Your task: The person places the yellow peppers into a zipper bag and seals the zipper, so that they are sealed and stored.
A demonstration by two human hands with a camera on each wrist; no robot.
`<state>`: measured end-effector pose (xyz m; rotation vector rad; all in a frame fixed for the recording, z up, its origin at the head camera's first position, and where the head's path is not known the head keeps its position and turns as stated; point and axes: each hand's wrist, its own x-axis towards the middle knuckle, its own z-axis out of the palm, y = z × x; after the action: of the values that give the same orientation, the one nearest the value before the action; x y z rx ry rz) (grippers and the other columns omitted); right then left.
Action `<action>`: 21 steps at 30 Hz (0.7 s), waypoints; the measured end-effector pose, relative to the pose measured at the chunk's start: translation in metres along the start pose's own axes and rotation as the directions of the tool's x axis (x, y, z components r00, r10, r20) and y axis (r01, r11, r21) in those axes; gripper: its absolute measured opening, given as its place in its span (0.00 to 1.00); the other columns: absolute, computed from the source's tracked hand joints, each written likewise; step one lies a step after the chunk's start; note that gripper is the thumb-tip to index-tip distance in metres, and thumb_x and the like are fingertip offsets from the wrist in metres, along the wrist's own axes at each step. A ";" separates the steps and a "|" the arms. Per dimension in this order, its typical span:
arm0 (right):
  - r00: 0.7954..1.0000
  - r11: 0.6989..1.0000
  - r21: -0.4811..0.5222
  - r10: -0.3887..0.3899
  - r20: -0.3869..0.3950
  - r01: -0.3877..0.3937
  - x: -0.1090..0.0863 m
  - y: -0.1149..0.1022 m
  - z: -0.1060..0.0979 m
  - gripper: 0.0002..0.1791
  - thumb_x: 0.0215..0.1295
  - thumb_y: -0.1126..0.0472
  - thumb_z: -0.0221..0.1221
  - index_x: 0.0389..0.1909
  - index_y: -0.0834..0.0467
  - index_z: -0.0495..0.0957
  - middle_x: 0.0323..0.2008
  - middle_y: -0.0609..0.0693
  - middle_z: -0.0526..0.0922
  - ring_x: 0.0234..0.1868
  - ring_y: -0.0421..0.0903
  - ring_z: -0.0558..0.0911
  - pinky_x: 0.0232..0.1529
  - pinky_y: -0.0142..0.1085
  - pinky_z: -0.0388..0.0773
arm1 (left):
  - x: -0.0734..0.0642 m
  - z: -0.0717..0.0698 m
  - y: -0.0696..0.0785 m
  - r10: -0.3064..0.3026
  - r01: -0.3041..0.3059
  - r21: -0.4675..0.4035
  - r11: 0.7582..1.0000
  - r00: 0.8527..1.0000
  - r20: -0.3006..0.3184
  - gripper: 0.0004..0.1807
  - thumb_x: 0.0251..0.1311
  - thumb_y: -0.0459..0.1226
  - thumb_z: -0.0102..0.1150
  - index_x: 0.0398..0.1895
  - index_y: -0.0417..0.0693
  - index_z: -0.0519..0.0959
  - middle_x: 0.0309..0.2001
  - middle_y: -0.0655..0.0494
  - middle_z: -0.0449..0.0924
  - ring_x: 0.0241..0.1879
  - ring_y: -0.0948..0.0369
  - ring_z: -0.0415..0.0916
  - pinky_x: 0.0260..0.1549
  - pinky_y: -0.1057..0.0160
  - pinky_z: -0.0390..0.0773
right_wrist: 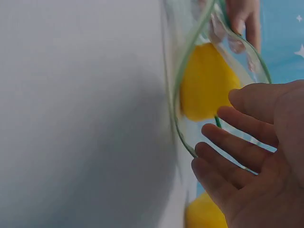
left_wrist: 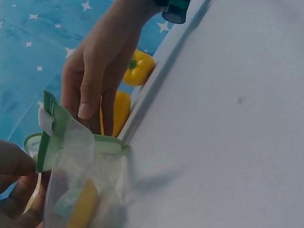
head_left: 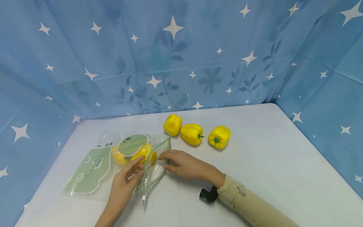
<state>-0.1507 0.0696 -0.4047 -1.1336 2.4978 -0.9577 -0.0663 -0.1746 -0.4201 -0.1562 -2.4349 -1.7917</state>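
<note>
A clear zip bag (head_left: 90, 171) with green cartoon prints lies on its side, its green-edged mouth spread open toward the right. Inside it are yellow bell peppers, one (head_left: 146, 152) close to the mouth and another (head_left: 120, 157) deeper in, partly hidden by the print. My left hand (head_left: 126, 181) pinches the near side of the bag's rim between thumb and fingers. At the mouth, my right hand (head_left: 185, 164) has its fingers extended and holds nothing; its fingertips are right at the rim. In the right wrist view, a pepper (right_wrist: 209, 83) shows just past those fingertips.
Behind the right hand stand three more yellow bell peppers: one at the back (head_left: 172, 125), one in the middle (head_left: 192, 134) and one to the right (head_left: 219, 137). A black device (head_left: 209, 194) sits at the right wrist. Blue star-print curtain (head_left: 181, 63) surrounds the white table (head_left: 269, 164).
</note>
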 end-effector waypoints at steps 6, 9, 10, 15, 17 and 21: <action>0.997 1.000 0.003 0.009 -0.080 -0.009 -0.004 0.004 -0.017 0.16 0.78 0.60 0.57 0.63 0.53 0.79 0.63 0.46 0.82 0.68 0.44 0.78 0.72 0.43 0.76 | -0.001 0.002 0.006 -0.011 0.011 -0.005 1.000 1.000 -0.015 0.23 0.69 0.27 0.61 0.66 0.47 0.78 0.49 0.53 0.79 0.43 0.68 0.80 0.41 0.73 0.85; 0.986 1.000 0.005 0.025 -0.167 -0.025 -0.005 0.005 -0.025 0.15 0.78 0.60 0.58 0.62 0.52 0.80 0.62 0.45 0.83 0.66 0.44 0.79 0.70 0.44 0.78 | -0.001 0.002 0.008 0.006 -0.006 0.009 1.000 1.000 -0.011 0.22 0.68 0.27 0.62 0.64 0.47 0.79 0.49 0.50 0.80 0.43 0.68 0.81 0.40 0.72 0.86; 0.979 1.000 0.010 0.031 -0.203 -0.029 -0.006 0.005 -0.028 0.15 0.78 0.60 0.58 0.61 0.52 0.80 0.61 0.45 0.83 0.66 0.45 0.80 0.69 0.44 0.79 | 0.000 0.002 0.008 0.013 -0.013 0.017 1.000 1.000 -0.009 0.22 0.68 0.26 0.62 0.64 0.46 0.80 0.49 0.49 0.80 0.43 0.69 0.81 0.40 0.72 0.86; 0.934 0.998 0.020 0.069 -0.350 -0.066 -0.007 0.008 -0.037 0.14 0.77 0.62 0.58 0.60 0.52 0.81 0.60 0.45 0.84 0.66 0.46 0.80 0.69 0.46 0.79 | 0.001 0.001 0.008 0.000 0.000 0.050 0.999 1.000 -0.003 0.20 0.67 0.26 0.62 0.62 0.45 0.81 0.50 0.45 0.82 0.42 0.70 0.82 0.36 0.67 0.89; 0.914 0.996 0.001 0.085 -0.397 -0.092 -0.007 0.009 -0.040 0.14 0.77 0.62 0.58 0.60 0.53 0.80 0.61 0.46 0.83 0.67 0.47 0.79 0.71 0.47 0.78 | 0.000 0.001 0.008 -0.037 0.036 0.039 0.999 0.999 0.003 0.21 0.67 0.26 0.62 0.62 0.45 0.81 0.51 0.43 0.82 0.40 0.70 0.82 0.31 0.64 0.89; 0.868 0.987 -0.032 0.122 -0.481 -0.156 -0.007 0.015 -0.045 0.15 0.77 0.63 0.58 0.61 0.56 0.79 0.63 0.50 0.81 0.69 0.51 0.76 0.75 0.49 0.73 | -0.003 0.000 0.011 -0.107 0.107 0.035 0.994 0.994 0.012 0.21 0.68 0.26 0.61 0.63 0.47 0.81 0.52 0.43 0.80 0.34 0.67 0.81 0.24 0.61 0.88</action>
<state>-0.1752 0.1028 -0.3807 -0.7868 2.9708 -1.2417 -0.0621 -0.1714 -0.4098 -0.0360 -2.5275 -1.7943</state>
